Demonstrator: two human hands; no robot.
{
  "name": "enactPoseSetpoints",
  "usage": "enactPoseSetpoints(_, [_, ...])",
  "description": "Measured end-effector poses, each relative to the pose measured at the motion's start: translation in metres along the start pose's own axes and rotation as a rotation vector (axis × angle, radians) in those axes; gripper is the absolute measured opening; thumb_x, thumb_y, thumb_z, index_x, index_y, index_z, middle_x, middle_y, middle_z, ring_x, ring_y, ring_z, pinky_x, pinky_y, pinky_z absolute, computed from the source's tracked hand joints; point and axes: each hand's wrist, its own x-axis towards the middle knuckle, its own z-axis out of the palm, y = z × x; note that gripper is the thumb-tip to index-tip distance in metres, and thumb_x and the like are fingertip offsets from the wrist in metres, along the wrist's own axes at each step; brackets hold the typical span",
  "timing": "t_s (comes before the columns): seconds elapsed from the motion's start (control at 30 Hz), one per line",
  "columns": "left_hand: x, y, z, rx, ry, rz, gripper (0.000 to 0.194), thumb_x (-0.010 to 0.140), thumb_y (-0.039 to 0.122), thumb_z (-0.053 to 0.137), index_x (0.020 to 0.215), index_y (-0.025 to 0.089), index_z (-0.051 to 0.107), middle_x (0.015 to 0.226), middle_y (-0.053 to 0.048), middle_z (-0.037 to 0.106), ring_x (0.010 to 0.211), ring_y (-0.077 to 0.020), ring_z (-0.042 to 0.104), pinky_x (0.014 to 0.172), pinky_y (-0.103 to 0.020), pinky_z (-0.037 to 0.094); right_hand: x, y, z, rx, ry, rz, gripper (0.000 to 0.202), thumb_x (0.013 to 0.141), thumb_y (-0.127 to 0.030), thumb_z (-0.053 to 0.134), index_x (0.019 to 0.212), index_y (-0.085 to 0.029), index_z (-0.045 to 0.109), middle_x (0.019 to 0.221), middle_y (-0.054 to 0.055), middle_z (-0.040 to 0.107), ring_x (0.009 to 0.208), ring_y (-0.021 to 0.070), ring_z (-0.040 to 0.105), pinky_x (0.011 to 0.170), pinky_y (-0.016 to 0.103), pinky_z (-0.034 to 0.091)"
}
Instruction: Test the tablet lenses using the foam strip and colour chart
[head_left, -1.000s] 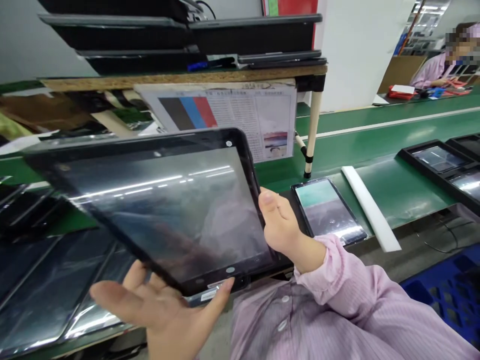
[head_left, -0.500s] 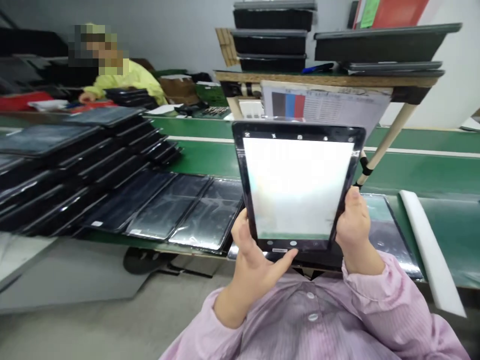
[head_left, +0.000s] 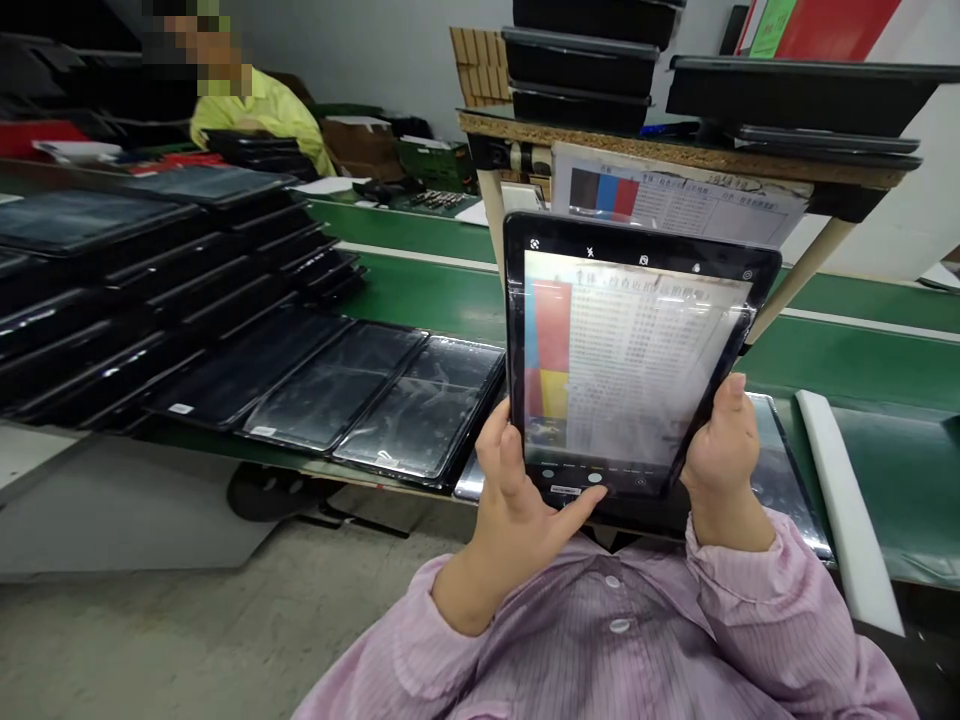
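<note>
Between my two hands a black tablet (head_left: 637,370) is held up, tilted slightly to the right. Its screen runs a camera view of a printed chart with coloured blocks and lines of text. My left hand (head_left: 525,500) grips the lower left edge, with the thumb stretched along the bottom near the round shutter button. Around the lower right edge my right hand (head_left: 724,440) is closed, thumb up along the side; its other fingers are hidden behind the tablet. The real chart (head_left: 675,205) hangs from the shelf behind the tablet.
More tablets (head_left: 427,400) lie flat along the green bench (head_left: 442,295), with tall stacks of tablets (head_left: 165,270) at left. Black trays (head_left: 581,65) stand on a wooden shelf (head_left: 675,155). A white foam strip (head_left: 847,510) lies at right. A person in yellow (head_left: 262,110) sits across.
The tablet's screen has gone from a washed-out white picture to a legible view of the chart. The tablet leans more to the right, and my head view has shifted. Both hands keep their grip.
</note>
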Motion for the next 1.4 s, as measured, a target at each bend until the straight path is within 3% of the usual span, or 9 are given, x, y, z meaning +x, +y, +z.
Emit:
enactPoseSetpoints(0.1, [0.0,-0.001,0.001,0.003,0.009,-0.009,0.132,0.081,0.033,0.092,0.173,0.036,-0.003,0.174,-0.024,0.017,0.157,-0.0386,0.037,0.116,-0.063,0.047,0.0,0.0,0.0,0.011,-0.002,-0.028,0.051,0.101,-0.069,0.055,0.073,-0.027,0.06,0.07,0.001,0.059,0.091,0.0236,0.07,0.084,0.042,0.063])
enactPoseSetpoints(0.3, [-0.002,-0.002,0.0,-0.004,0.011,-0.027,0.13,0.082,0.034,0.09,0.172,0.04,-0.003,0.171,-0.023,0.022,0.156,-0.0401,0.037,0.114,-0.066,0.047,-0.001,0.002,0.0,-0.044,0.041,-0.049,0.056,0.099,-0.072,0.055,0.066,-0.027,0.048,0.064,0.0,0.052,0.08,0.0224,0.066,0.079,0.042,0.062])
enactPoseSetpoints(0.5, [-0.002,-0.004,0.001,-0.035,0.005,-0.022,0.131,0.081,0.028,0.091,0.172,0.039,-0.003,0.17,-0.024,0.023,0.155,-0.0377,0.037,0.115,-0.066,0.045,-0.001,0.006,0.001,-0.018,0.01,-0.027,0.054,0.1,-0.073,0.052,0.072,-0.027,0.058,0.073,0.003,0.063,0.098,0.0263,0.072,0.089,0.046,0.063])
enactPoseSetpoints(0.87, [-0.003,-0.006,0.004,0.007,0.021,0.002,0.137,0.077,0.04,0.096,0.172,0.037,-0.002,0.171,-0.026,0.02,0.152,-0.0422,0.042,0.112,-0.066,0.048,-0.002,0.002,0.003,-0.023,0.036,-0.019,0.052,0.098,-0.073,0.054,0.079,-0.026,0.068,0.084,0.005,0.073,0.112,0.0285,0.073,0.103,0.05,0.06])
enactPoseSetpoints(1.07, [-0.002,-0.007,0.003,0.009,0.017,0.003,0.138,0.075,0.042,0.096,0.172,0.04,-0.003,0.168,-0.022,0.025,0.153,-0.0406,0.038,0.115,-0.067,0.045,0.001,0.002,0.003,-0.033,0.018,-0.013,0.056,0.097,-0.078,0.053,0.078,-0.027,0.068,0.083,0.005,0.073,0.108,0.0286,0.074,0.096,0.048,0.063])
enactPoseSetpoints(1.17, [0.002,-0.006,0.001,-0.124,0.045,-0.086,0.123,0.085,0.043,0.087,0.171,0.043,-0.001,0.165,-0.019,0.031,0.139,-0.0333,0.056,0.106,-0.055,0.056,-0.001,0.001,0.004,-0.026,-0.015,-0.006,0.058,0.098,-0.078,0.051,0.081,-0.026,0.07,0.084,0.005,0.073,0.103,0.0279,0.074,0.09,0.046,0.064])
enactPoseSetpoints(1.27, [0.005,-0.007,-0.004,-0.245,0.065,-0.272,0.098,0.1,0.042,0.069,0.173,0.041,0.002,0.16,-0.016,0.042,0.118,-0.0225,0.07,0.096,-0.04,0.062,-0.006,-0.011,0.005,-0.035,-0.086,0.04,0.055,0.103,-0.073,0.047,0.09,-0.026,0.074,0.095,0.006,0.076,0.112,0.0279,0.072,0.095,0.046,0.063])
enactPoseSetpoints(1.33, [0.005,-0.011,-0.004,-0.251,0.051,-0.402,0.083,0.106,0.044,0.059,0.173,0.036,0.012,0.162,-0.015,0.047,0.125,-0.0227,0.069,0.104,-0.038,0.059,-0.008,-0.026,0.006,-0.064,-0.204,0.014,0.051,0.107,-0.066,0.043,0.102,-0.027,0.076,0.113,0.007,0.077,0.13,0.0272,0.066,0.11,0.047,0.057])
enactPoseSetpoints(1.4, [0.002,-0.018,0.003,-0.26,0.016,-0.471,0.069,0.109,0.049,0.049,0.172,0.033,0.024,0.164,-0.014,0.05,0.139,-0.025,0.062,0.112,-0.039,0.055,-0.009,-0.041,0.007,-0.137,-0.355,-0.111,0.051,0.11,-0.062,0.039,0.11,-0.027,0.075,0.134,0.009,0.071,0.15,0.0264,0.05,0.124,0.049,0.045])
